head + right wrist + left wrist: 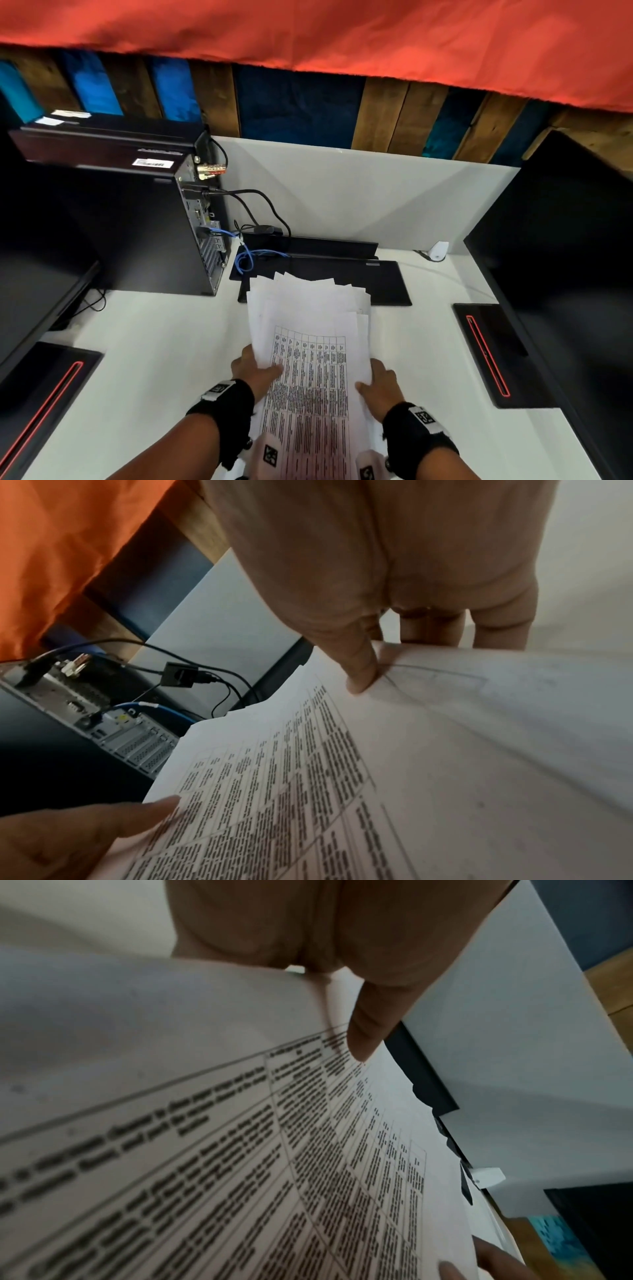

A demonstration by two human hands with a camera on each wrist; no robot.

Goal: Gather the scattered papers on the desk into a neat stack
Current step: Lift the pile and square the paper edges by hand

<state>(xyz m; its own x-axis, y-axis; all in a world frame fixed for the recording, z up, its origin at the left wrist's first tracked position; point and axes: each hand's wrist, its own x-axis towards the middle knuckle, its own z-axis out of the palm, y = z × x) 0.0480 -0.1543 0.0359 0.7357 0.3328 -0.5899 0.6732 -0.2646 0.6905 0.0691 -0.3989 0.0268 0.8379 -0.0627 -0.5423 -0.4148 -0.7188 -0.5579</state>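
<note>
A loose bundle of white papers is held above the white desk, its far edges fanned and uneven. The top sheet carries a printed table. My left hand grips the bundle's left edge, thumb on top of the sheet. My right hand grips the right edge the same way. In the left wrist view the thumb presses on the printed sheet. In the right wrist view the thumb lies on the papers, with the fingers underneath.
A black computer tower with cables stands at the back left. A black keyboard and pad lie beyond the papers. Dark monitors with red-lit bases flank both sides. An orange cloth hangs above.
</note>
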